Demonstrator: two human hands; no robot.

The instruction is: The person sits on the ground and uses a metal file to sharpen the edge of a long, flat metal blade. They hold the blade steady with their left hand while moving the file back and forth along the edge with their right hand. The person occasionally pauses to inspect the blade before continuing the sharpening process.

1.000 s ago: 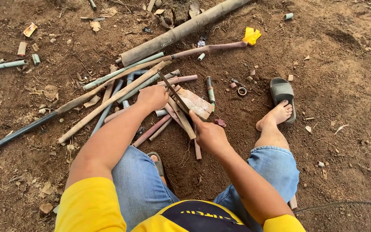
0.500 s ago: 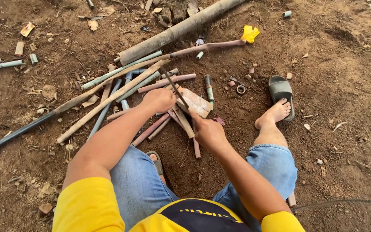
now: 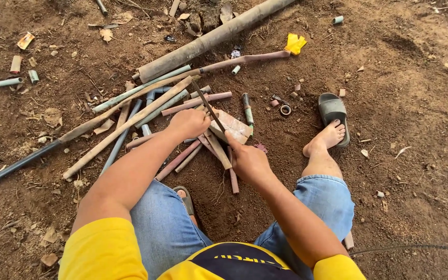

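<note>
My left hand (image 3: 189, 123) is closed around a thin dark rod (image 3: 203, 98) that slants up and away over a heap of dirty pipe pieces (image 3: 193, 103). A pale block (image 3: 234, 126) lies just right of that hand. My right hand (image 3: 249, 162) rests on the ground beside the block, thumb toward it, pressing on short brownish pipe pieces (image 3: 219, 149). Whether it grips one, I cannot tell. I sit on bare earth in blue denim shorts, my right foot (image 3: 325, 140) bare.
A thick long pipe (image 3: 208, 41) lies at the top. A long tan pole (image 3: 125, 127) and a dark pipe (image 3: 16, 165) stretch left. A grey sandal (image 3: 333, 110), a yellow scrap (image 3: 295, 43), small pipe rings (image 3: 285, 109) and offcuts dot the dirt.
My left hand and the dark rod have shifted slightly toward me. My right hand stays in place by the block.
</note>
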